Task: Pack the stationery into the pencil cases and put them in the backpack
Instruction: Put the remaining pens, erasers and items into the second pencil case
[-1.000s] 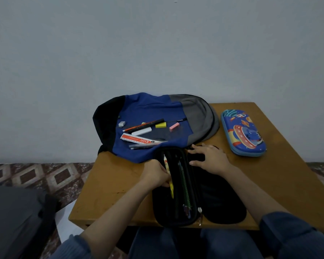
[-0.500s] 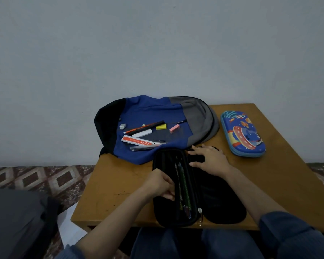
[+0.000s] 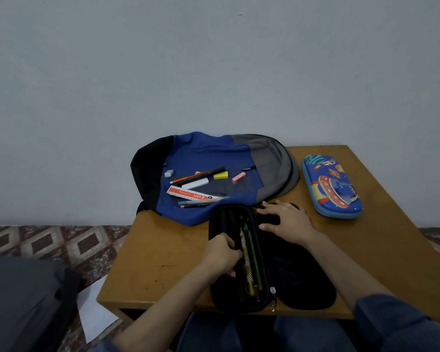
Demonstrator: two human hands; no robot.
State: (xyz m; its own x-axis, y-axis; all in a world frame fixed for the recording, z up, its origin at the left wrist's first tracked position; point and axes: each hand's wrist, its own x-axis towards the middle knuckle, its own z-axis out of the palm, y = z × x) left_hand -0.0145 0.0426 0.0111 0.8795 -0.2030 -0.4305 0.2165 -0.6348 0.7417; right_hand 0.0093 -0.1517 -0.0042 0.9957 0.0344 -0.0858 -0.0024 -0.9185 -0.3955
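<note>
Nearest me, the black pencil case [image 3: 224, 298] lay open with a few pencils [image 3: 250, 265] in it. The left hand [image 3: 222, 254] curled over them, pinching or not I couldn't tell. The right hand [image 3: 287, 222] was spread flat on the flap. Beyond, the ruler [image 3: 193, 195] and erasers [image 3: 238, 178] waited on the backpack [image 3: 203, 153], and the blue case [image 3: 332, 186] was shut.

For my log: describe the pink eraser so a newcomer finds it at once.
On the wooden table, find the blue-and-grey backpack lying flat at the far left. Among the stationery on its blue panel, the pink eraser is the small block furthest right. Its neighbour is a yellow block; nothing else there is pink.
</note>
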